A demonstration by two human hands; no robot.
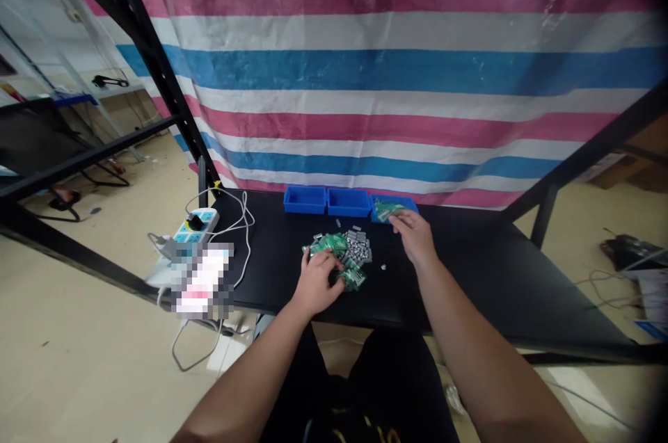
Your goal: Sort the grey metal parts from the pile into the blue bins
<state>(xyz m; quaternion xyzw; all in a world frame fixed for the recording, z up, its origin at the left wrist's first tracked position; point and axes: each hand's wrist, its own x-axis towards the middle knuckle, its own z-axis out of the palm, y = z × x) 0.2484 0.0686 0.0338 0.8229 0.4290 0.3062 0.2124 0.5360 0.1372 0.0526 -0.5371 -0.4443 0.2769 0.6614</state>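
My left hand (316, 283) rests on a mixed pile on the black table, its thumb and fingers apart. Under and around its fingertips lie small green-and-clear pieces (352, 276), perhaps little packets; their exact kind is too small to tell. Small grey metal-looking parts (358, 247) are heaped against the green ones. My right hand (414, 229) reaches over the front edge of the right-hand blue bin (411, 203), fingers pinched together. Green pieces (385, 208) lie in that bin by its fingertips. Whatever the pinch holds is hidden.
Two more blue bins, the middle one (348, 203) and the left one (305, 199), stand along the table's back edge. A power strip (197, 226) with white cables (245, 224) lies at the left. Black frame posts (177, 95) and a striped sheet (365, 74) bound the table (485, 276).
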